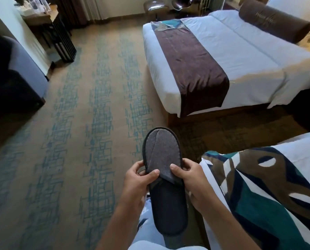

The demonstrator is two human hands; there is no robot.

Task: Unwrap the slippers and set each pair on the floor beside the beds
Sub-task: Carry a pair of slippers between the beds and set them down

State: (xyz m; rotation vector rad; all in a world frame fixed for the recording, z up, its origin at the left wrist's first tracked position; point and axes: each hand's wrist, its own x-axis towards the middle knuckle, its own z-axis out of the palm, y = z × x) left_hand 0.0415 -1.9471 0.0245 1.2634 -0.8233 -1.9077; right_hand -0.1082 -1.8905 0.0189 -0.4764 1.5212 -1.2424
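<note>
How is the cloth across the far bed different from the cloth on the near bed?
The runner on the far bed is mostly plain dark brown and glossy; the cloth on the near bed shows bold teal, brown, navy and white shapes. The far one lies fully in view; the near one is cut off by the frame. Both lie on white bedding.

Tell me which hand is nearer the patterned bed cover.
Right. The right hand grips the slipper just beside the patterned bed cover; the left hand holds the slipper's far side.

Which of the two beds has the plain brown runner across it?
The far bed; its runner is plain brown, while the near bed beside the hands wears a patterned one.
</note>
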